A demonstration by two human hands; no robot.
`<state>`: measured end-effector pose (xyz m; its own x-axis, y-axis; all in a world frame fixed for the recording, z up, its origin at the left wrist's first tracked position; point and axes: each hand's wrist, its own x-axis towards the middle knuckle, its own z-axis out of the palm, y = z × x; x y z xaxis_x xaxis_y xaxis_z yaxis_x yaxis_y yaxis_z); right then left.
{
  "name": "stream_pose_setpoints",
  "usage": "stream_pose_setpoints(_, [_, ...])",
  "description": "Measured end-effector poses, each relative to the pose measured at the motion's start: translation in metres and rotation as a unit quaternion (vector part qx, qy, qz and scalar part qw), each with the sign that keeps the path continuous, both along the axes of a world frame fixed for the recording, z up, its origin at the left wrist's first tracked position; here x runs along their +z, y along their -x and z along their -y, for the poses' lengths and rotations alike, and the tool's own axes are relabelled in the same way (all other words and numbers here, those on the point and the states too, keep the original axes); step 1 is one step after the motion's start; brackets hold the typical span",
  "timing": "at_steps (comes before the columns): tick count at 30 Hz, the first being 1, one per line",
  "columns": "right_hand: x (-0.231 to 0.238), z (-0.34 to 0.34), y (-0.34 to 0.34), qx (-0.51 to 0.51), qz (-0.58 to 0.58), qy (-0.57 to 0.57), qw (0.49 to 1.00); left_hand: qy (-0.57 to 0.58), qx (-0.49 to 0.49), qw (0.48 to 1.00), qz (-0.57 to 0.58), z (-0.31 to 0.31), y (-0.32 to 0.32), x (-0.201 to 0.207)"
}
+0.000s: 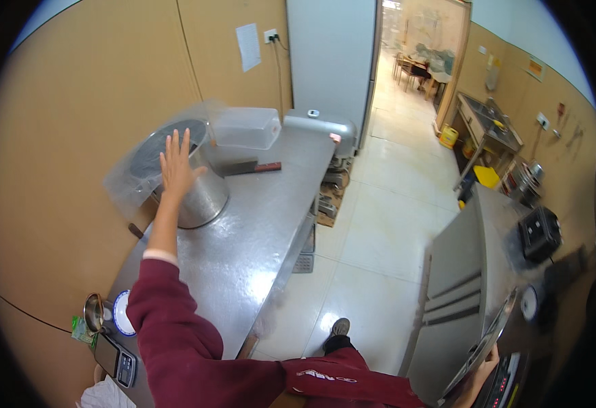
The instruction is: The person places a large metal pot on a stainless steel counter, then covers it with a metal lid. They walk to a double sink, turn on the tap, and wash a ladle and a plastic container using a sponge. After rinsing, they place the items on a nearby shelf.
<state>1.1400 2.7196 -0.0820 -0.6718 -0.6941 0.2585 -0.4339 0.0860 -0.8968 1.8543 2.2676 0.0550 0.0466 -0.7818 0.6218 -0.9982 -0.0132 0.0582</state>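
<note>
My left hand (179,166) is stretched out with its fingers apart, at the near rim of a tall steel pot (206,200). Clear plastic film (124,185) drapes over the pot's mouth and hangs down its left side. Whether my palm touches the film or the pot, I cannot tell. Just right of the pot lies a cleaver (267,166) with a reddish-brown handle. Low on the right, my right hand (486,370) grips a flat, shiny metal lid (478,353), seen nearly edge-on; its fingers are partly hidden.
The steel table (243,238) also bears a clear plastic box (247,128), a blue-rimmed white bowl (124,314), a metal bowl (93,313) and a scale (125,369). Opposite stands a steel counter (457,265) with a black appliance (540,234). Tiled floor (366,238) runs between.
</note>
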Motion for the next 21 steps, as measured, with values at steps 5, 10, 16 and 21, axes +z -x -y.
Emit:
stream_pose_setpoints(5, [0.010, 0.209, -0.003, 0.162, 0.079, -0.017, 0.983, -0.185, 0.099, 0.977, -0.028, 0.063, -0.045, 0.020])
stream_pose_setpoints(10, [0.036, 0.403, -0.064, 0.317, -0.051, -0.055, 0.946, -0.192, 0.034, 0.979, -0.060, 0.069, -0.055, -0.011])
stream_pose_setpoints(16, [0.071, 0.570, -0.198, 0.503, -0.078, -0.011, 0.861, -0.022, 0.040, 0.998, 0.038, 0.059, -0.041, -0.044])
stream_pose_setpoints(21, [0.151, 0.644, -0.343, 0.597, -0.138, 0.043, 0.789, 0.050, 0.075, 0.992, 0.090, 0.061, -0.039, -0.050])
